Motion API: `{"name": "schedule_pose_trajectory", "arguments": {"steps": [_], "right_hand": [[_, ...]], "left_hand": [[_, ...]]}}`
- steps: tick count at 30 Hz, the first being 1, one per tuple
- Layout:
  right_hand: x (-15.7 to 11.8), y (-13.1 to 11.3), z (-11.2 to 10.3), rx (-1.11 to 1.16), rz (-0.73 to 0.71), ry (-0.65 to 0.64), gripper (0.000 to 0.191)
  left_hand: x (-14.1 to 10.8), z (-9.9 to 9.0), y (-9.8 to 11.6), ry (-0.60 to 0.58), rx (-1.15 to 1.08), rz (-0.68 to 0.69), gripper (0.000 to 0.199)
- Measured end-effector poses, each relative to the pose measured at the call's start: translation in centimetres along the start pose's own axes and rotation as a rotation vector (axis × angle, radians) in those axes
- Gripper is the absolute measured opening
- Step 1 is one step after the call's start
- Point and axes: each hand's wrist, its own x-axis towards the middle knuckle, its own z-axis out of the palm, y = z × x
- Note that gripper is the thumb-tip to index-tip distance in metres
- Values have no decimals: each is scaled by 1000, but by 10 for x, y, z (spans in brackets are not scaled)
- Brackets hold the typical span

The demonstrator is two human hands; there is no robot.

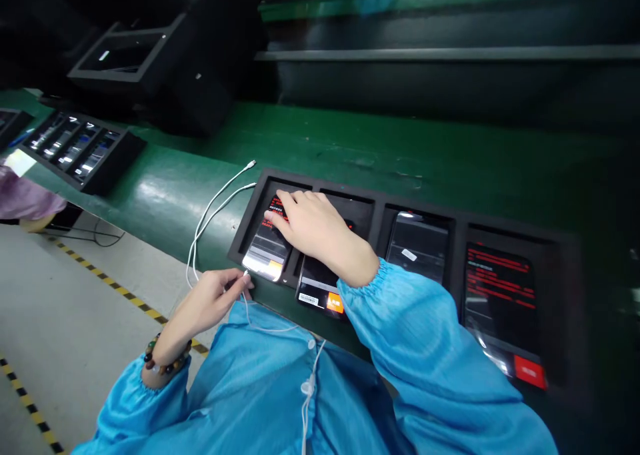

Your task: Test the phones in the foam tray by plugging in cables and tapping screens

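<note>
A black foam tray (380, 200) on the bench holds several phones in separate compartments. My left hand (213, 298) pinches the plug of a white cable (260, 328) at the lower end of the leftmost phone (265, 248); whether the plug is inserted I cannot tell. Across the upper part of that phone lies my right hand (313, 225), fingers stretched out and thumb on the screen edge. Red text shows on its dark screen. Under my right wrist is a second phone (317, 282), partly hidden. Further right lie a phone with a white label (419, 245) and one with red text (500, 295).
Loops of white cable (200, 225) lie left of the tray on the green bench (167, 185). Another tray of phones (107, 155) stands farther left, near a co-worker's sleeve (30, 195). A black box-shaped unit (170, 75) stands behind, and a raised ledge (450, 55) runs along the back.
</note>
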Motion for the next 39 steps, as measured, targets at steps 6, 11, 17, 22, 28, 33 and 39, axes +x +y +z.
{"name": "schedule_pose_trajectory", "arguments": {"steps": [6,11,17,22,28,33,39], "right_hand": [[1,-2,4,74,11,56,61],[-3,-2,7,98,-20,83,71],[-4,-5,8,88,-7,77,71],[0,-2,6,82,7,41,69],[1,6,-3,95,-6,-19,66],[1,7,-2,89,4,-14,62],[5,14,3,85,-11,29,57]], "left_hand": [[6,6,-8,-14,-265,-40,62],[9,11,-15,37,-310,18,63],[1,20,-14,228,-16,70,52],[-1,19,-7,319,255,139,45],[6,16,-8,230,127,111,50],[12,18,-12,105,-175,45,63],[22,23,-12,83,-301,55,69]]}}
